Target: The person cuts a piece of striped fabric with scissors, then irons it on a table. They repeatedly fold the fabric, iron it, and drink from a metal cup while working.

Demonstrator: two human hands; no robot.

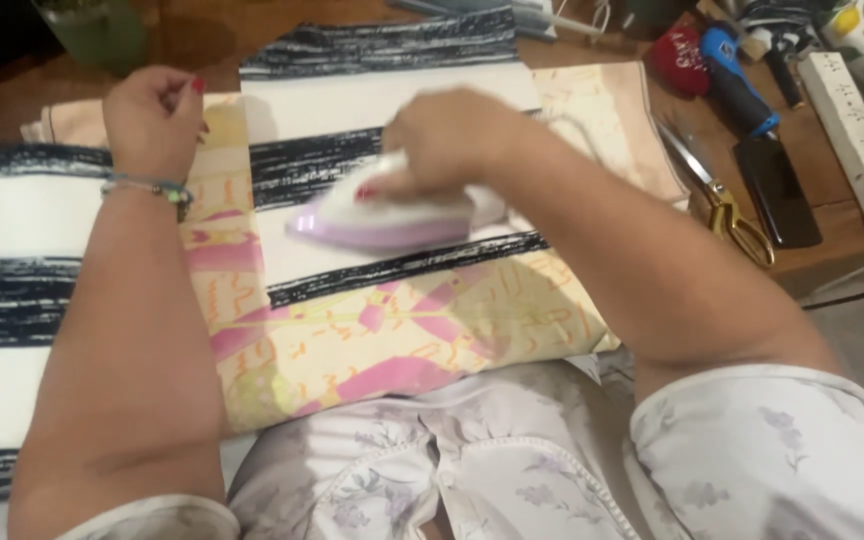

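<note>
- Two hands in my feed, both down on the cloth.
- I see the right hand (452,135) wrapped tight around the handle of a white and lilac iron (382,215); fingers curled shut on it, the picture blurred there.
- I see the iron sitting flat on the striped fabric (382,100), nose pointing left, on a white band between two black ones, near the middle of the table.
- I see the left hand (152,120) resting on the pad's left part, fingers bent loosely inward, at the edge of the striped fabric; I cannot tell whether it pinches anything. A beaded bracelet (147,187) circles that wrist.
- Under the black and white cloth I see a yellow and pink patterned pad (402,340) spread over a wooden table (202,35).
- To the right I see gold-handled scissors (727,205), a dark phone (777,190) just beside them, a blue-handled tool (737,85) and a white power strip (857,140) at the table's edge.
- Top left I see a green glass (97,30), partly cut off.
- Bottom of frame, I see a pale floral garment (512,460) on the person.
</note>
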